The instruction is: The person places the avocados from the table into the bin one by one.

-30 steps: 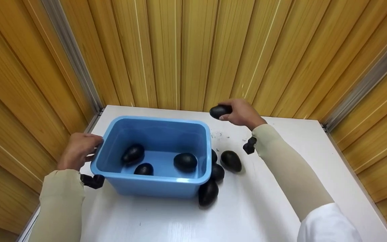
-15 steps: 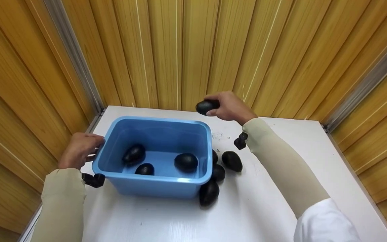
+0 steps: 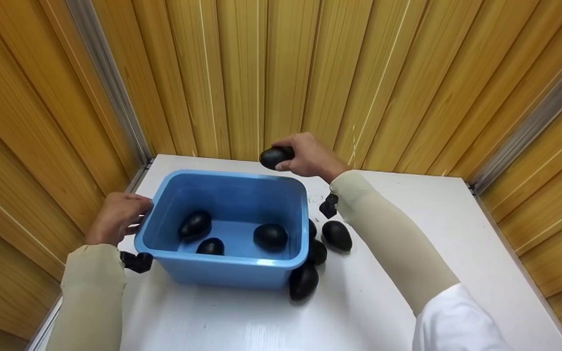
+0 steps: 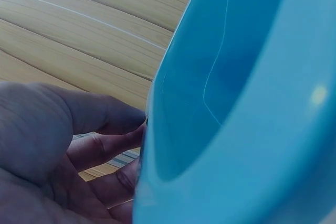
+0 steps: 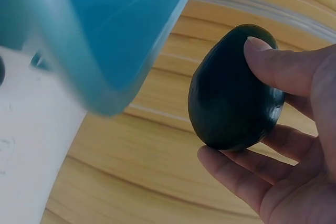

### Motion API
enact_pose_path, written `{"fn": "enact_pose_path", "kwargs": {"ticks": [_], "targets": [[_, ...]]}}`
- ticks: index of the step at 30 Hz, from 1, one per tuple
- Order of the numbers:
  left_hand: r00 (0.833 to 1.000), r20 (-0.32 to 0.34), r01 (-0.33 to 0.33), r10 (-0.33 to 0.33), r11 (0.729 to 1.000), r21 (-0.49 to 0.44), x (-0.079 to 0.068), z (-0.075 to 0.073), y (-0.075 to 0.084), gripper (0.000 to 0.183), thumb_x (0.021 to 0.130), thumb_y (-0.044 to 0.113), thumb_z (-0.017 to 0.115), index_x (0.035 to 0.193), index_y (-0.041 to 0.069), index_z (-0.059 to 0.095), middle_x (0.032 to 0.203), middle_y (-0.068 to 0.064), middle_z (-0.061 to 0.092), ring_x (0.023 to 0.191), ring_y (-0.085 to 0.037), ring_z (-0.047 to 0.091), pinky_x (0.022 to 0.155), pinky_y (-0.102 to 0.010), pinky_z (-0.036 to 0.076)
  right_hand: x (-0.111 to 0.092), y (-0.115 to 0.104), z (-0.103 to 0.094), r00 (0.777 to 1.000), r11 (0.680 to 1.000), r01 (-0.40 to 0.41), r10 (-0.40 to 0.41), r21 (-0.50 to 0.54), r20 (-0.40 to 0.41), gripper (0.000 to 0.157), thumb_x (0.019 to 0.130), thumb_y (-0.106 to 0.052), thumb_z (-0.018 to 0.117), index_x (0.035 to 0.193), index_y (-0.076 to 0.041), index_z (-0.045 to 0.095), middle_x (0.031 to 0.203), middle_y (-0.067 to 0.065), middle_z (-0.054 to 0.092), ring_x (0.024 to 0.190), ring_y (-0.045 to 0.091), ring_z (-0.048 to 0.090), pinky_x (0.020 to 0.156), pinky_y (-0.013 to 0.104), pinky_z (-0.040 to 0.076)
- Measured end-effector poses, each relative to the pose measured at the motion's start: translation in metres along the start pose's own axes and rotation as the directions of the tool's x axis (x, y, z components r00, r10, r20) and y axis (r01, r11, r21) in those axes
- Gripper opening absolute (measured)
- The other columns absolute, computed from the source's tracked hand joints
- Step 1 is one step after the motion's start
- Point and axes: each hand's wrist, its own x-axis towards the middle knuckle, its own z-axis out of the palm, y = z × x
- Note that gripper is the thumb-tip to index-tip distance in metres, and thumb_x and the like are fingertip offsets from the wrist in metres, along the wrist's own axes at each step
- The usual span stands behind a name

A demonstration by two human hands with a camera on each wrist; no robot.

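My right hand [image 3: 310, 155] grips a dark avocado [image 3: 276, 158] between thumb and fingers, raised beyond the back right rim of the blue bin [image 3: 222, 274]. In the right wrist view the thumb lies across one side of the avocado [image 5: 231, 93], with fingers along the other. At the bin's left end is my left hand [image 3: 117, 217]; its fingertips [image 4: 131, 121] touch the outside of the bin near the rim. Inside the bin lie three avocados: one at left [image 3: 195, 225], one at front [image 3: 210, 246], one at right [image 3: 270, 237].
Several avocados lie on the white table [image 3: 359, 302] along the bin's right side, including a front one [image 3: 304, 282] against the wall and one farther right [image 3: 337, 236]. Wood-grain panels [image 3: 286, 73] enclose the back and both sides.
My right hand has moved left with the avocado, from right of the bin to behind its back right rim. The left hand stays at the bin's left end.
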Motion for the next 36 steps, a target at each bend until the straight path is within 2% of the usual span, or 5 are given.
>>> {"fn": "enact_pose_path", "kwargs": {"ticks": [5,15,21,29,36], "targets": [[1.000,0.000,-0.003,0.003,1.000,-0.012,-0.003,-0.003,-0.005,0.049,0.106,0.024,0.055,0.145,-0.006,0.056,0.148,-0.028,0.056,0.129,-0.044,0.061,0.112,-0.066,0.047,0.010,-0.016,0.013,0.999,1.000,0.025,-0.024,-0.007,0.026,0.050,0.088,-0.022,0.082,0.136,-0.020,0.070,0.131,0.009,0.073,0.117,0.027,0.064,0.104,0.045,0.052],[1.000,-0.009,0.000,0.000,1.000,0.002,-0.003,0.001,-0.005,0.050,0.106,0.024,0.054,0.145,-0.006,0.055,0.151,-0.029,0.053,0.132,-0.046,0.060,0.113,-0.062,0.048,0.022,-0.040,0.033,0.996,0.998,0.050,-0.049,-0.025,0.069,0.051,0.092,-0.029,0.080,0.141,-0.022,0.066,0.135,0.005,0.071,0.112,0.022,0.063,0.097,0.042,0.053],[1.000,-0.011,-0.019,0.019,1.000,-0.007,-0.001,0.002,-0.006,0.049,0.105,0.025,0.055,0.142,-0.007,0.058,0.151,-0.030,0.054,0.134,-0.049,0.059,0.111,-0.065,0.048,0.028,-0.047,0.041,0.992,0.994,0.105,-0.103,-0.032,0.073,0.048,0.092,-0.029,0.081,0.137,-0.022,0.069,0.127,0.004,0.074,0.103,0.021,0.063,0.088,0.037,0.052],[1.000,-0.023,-0.013,0.012,1.000,-0.006,-0.001,0.002,-0.006,0.047,0.105,0.024,0.054,0.141,-0.007,0.059,0.150,-0.029,0.056,0.131,-0.048,0.061,0.110,-0.064,0.049,0.034,-0.057,0.052,0.989,0.992,0.114,-0.109,-0.045,0.096,0.054,0.092,-0.035,0.080,0.142,-0.023,0.066,0.135,0.004,0.072,0.109,0.020,0.064,0.090,0.037,0.053],[0.999,-0.028,-0.023,0.023,1.000,0.007,0.000,0.003,-0.003,0.046,0.105,0.022,0.053,0.138,-0.008,0.061,0.147,-0.030,0.057,0.128,-0.047,0.062,0.109,-0.064,0.050,0.035,-0.064,0.059,0.987,0.991,0.134,-0.131,-0.024,0.088,0.052,0.091,-0.035,0.080,0.140,-0.024,0.067,0.132,0.001,0.073,0.106,0.018,0.064,0.088,0.033,0.053]]}}
